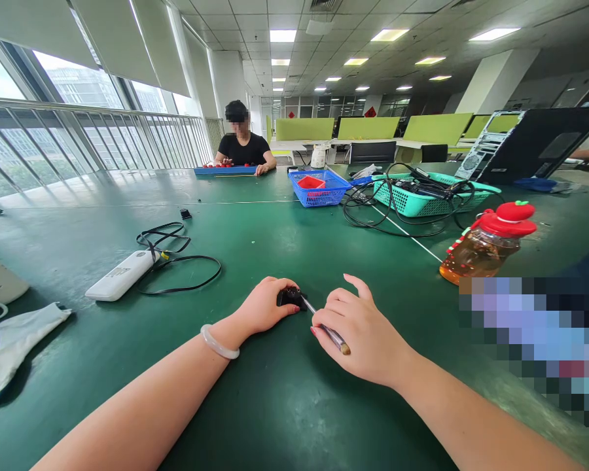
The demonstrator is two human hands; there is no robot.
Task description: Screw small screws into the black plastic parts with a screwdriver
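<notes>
Near the middle of the green table [255, 235], my left hand [262, 306] is closed around a small black part [290, 298], whose exact kind I cannot make out. The thumb and fingers grip it from the left. My right hand [358, 330] pinches a slim screwdriver [334, 339] with a thin metal shaft and a brownish handle end. Its shaft points up and left, and the tip meets the black part's right side. The little finger of that hand sticks out.
Left lie a white power strip [122, 276] with a black cord and a cloth [24, 340]. Blue basket [319, 195], teal basket [407, 208] of cables and red-capped jar [485, 252] stand right. A person [245, 147] sits opposite, behind a blue tray [226, 171].
</notes>
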